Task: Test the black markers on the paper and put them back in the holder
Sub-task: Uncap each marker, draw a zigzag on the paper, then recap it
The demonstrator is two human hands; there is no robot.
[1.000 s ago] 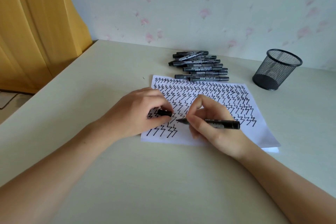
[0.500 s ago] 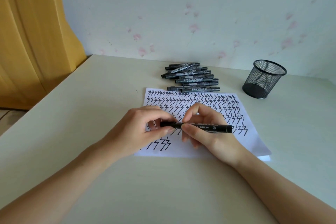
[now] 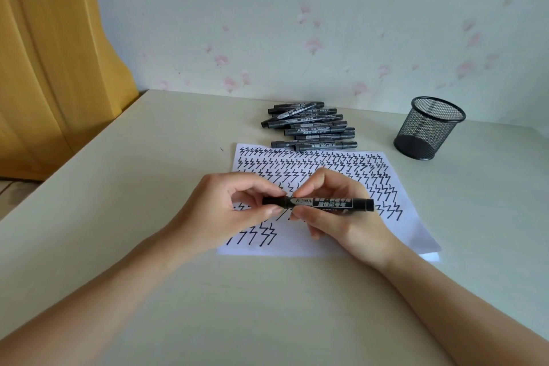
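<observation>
A black marker (image 3: 329,203) lies level above the paper (image 3: 416,235), cap on. My left hand (image 3: 225,211) pinches its capped left end between thumb and fingers. My right hand (image 3: 341,217) grips the barrel near the middle. The white paper is covered with rows of black zigzag marks. A pile of several black markers (image 3: 309,128) lies on the desk just behind the paper. The black mesh holder (image 3: 427,128) stands upright at the back right, and I see no marker in it.
The pale desk (image 3: 148,157) meets a flowered wall at the back. A yellow wooden door or cabinet (image 3: 44,53) stands beyond the desk's left edge. A second sheet edge shows under the paper's lower right corner (image 3: 430,257).
One second ago my left hand held the cap apart from the bare-tipped marker. The cap now sits on the marker, and both hands have lifted slightly off the paper.
</observation>
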